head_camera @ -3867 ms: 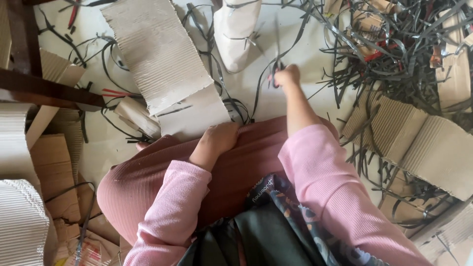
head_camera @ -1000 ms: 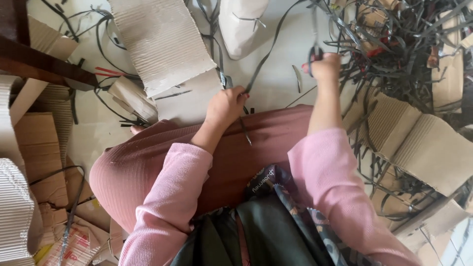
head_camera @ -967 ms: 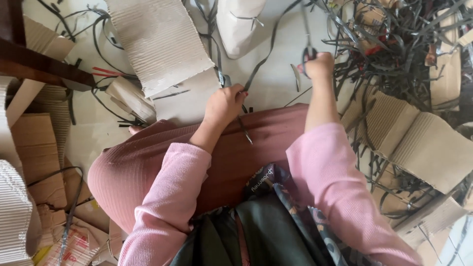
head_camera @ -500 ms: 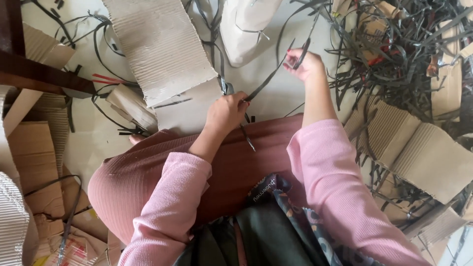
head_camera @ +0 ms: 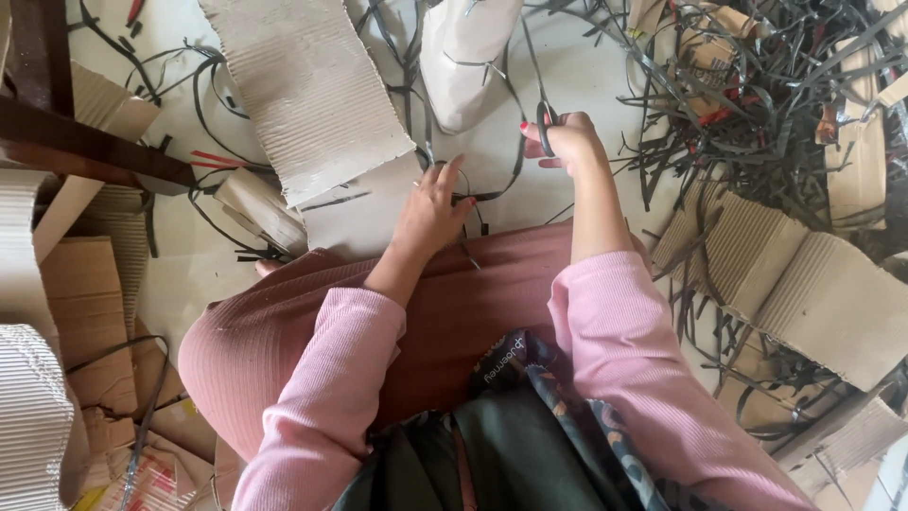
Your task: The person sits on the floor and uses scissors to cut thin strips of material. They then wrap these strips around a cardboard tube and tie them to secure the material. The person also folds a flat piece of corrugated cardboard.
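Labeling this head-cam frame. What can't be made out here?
- Scissors: mostly hidden inside the right hand; only the dark handle loops show.
- Left hand fingertips: on a thin dark strip; too small to tell if it is pinched or just touched.
- White bag: top cut off by the upper edge.
- Strip pile: tangled, single strips cannot be told apart.

Dark strap (head_camera: 492,194) stretched between hands; scissors (head_camera: 546,118) upright in right hand.
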